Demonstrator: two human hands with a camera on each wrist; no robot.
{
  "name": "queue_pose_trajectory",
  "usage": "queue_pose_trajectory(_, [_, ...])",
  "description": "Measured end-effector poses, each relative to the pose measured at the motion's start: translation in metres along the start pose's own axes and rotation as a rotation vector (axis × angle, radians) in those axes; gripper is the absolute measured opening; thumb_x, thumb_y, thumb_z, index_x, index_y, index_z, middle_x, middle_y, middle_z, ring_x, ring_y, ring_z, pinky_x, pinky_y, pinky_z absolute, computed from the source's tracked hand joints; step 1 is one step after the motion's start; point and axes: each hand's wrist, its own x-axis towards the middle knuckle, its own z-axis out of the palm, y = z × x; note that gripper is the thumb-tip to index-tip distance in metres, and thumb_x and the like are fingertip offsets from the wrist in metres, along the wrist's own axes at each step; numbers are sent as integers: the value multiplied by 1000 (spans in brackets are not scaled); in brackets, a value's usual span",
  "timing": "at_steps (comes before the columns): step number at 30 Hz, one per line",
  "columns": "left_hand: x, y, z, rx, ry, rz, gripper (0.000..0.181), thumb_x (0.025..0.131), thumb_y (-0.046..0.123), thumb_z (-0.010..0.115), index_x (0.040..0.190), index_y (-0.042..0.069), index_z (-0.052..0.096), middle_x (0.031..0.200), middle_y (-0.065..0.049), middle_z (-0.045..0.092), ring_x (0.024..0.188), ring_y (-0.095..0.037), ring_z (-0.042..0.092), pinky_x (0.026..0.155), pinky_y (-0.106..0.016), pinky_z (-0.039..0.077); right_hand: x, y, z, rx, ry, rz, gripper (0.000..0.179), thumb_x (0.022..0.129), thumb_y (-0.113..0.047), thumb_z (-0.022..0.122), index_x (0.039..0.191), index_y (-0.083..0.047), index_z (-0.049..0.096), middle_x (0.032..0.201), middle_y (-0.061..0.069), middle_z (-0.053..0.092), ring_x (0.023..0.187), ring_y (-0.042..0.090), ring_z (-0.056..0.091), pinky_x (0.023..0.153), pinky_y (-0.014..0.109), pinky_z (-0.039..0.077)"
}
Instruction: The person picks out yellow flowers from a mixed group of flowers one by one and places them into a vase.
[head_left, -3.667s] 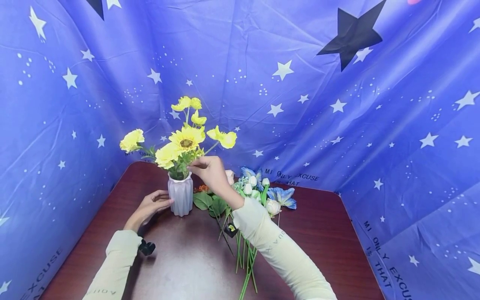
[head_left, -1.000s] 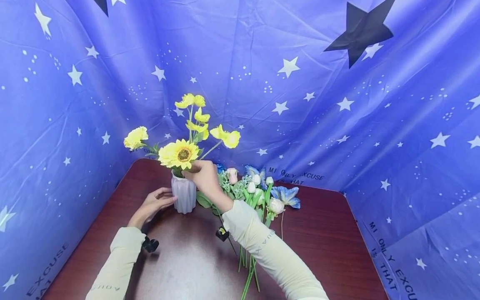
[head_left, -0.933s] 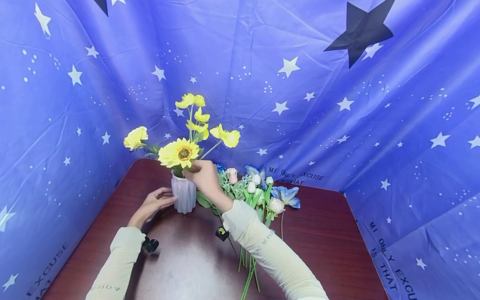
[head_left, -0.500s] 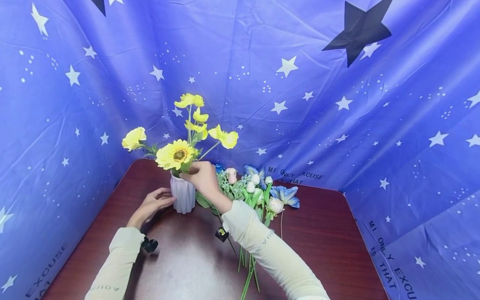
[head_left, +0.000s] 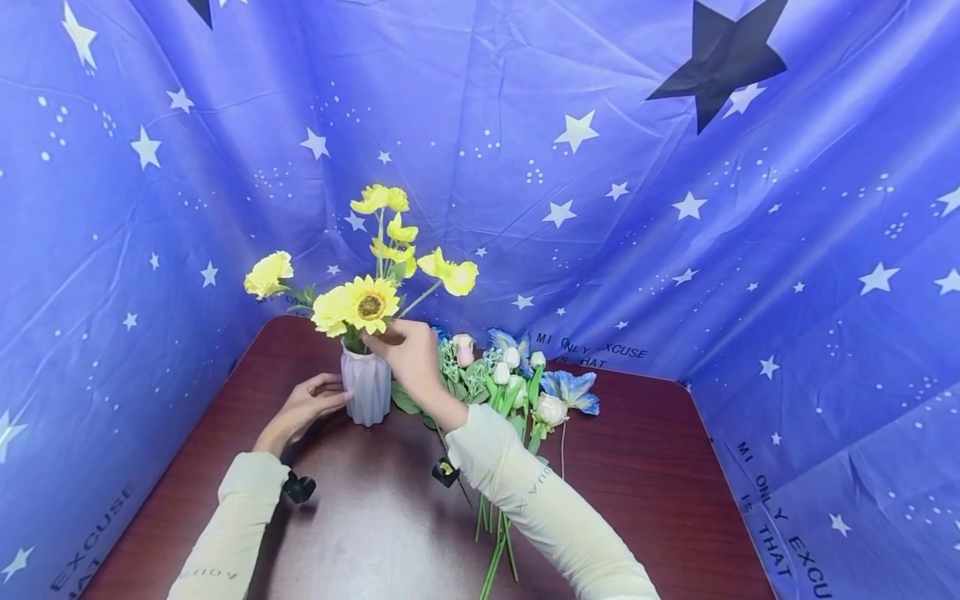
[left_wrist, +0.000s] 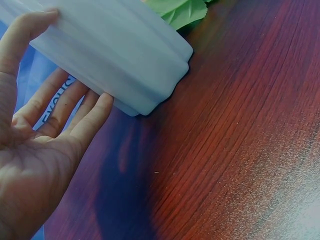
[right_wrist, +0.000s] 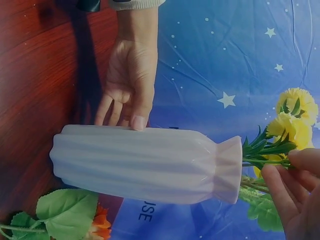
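A pale ribbed vase [head_left: 366, 392] stands upright on the table with yellow flowers [head_left: 266, 275] spreading from its mouth. My right hand [head_left: 411, 354] is just above the rim, thumb and fingers pinching the green stem [right_wrist: 272, 161] of the sunflower [head_left: 371, 305]. The sunflower faces me at the front of the bunch. Low on the vase's left side, my left hand [head_left: 306, 408] rests its fingertips and thumb against the wall. Its fingers [left_wrist: 95, 115] are loosely extended in the left wrist view. Stem ends inside the vase are hidden.
Right of the vase lies a pile of artificial flowers: white tulips [head_left: 502, 373], a pink rose [head_left: 464, 350], a cream rose [head_left: 551, 410] and blue blooms [head_left: 573, 392]. Their long green stems [head_left: 495, 558] point toward me. An orange flower [right_wrist: 101, 220] lies close to the vase. Starry blue cloth [head_left: 480, 167] surrounds the table [head_left: 637, 475].
Over the last seconds the sunflower and my right hand have come slightly lower toward the vase. Since half a second ago the bloom has shifted a little right. My left hand stays at the vase.
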Motion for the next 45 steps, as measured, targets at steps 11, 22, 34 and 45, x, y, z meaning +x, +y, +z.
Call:
queue_pose_trajectory(11, [0, -1, 0, 11, -2, -4, 58, 96, 4, 68, 142, -15, 40, 121, -4, 61, 103, 0, 66, 96, -25, 57, 1, 0, 5, 2, -42, 29, 13, 87, -18, 82, 97, -9, 82, 93, 6, 80, 82, 16, 76, 71, 17, 58])
queue_pose_trajectory(22, [0, -2, -1, 25, 12, -9, 56, 96, 6, 69, 141, -15, 42, 122, -6, 61, 102, 0, 66, 94, -22, 58, -7, 4, 2, 103, 14, 22, 10, 87, -13, 81, 93, -5, 82, 88, 11, 79, 80, 21, 76, 68, 17, 56])
queue_pose_trajectory(34, [1, -1, 0, 31, 9, -6, 56, 96, 5, 69, 140, -15, 41, 120, -5, 60, 101, 0, 66, 95, -23, 57, -2, 3, 4, 23, 24, 30, 9, 85, -14, 83, 92, -8, 83, 85, 9, 79, 70, 14, 73, 61, 15, 51])
queue_pose_trajectory(45, [0, 0, 1, 44, 15, -15, 56, 96, 6, 69, 140, -15, 42, 119, -5, 62, 101, 0, 66, 98, -27, 57, 10, -5, -2, -83, -111, 176, 7, 83, -15, 84, 87, -9, 83, 80, 6, 79, 61, 10, 67, 54, 15, 49])
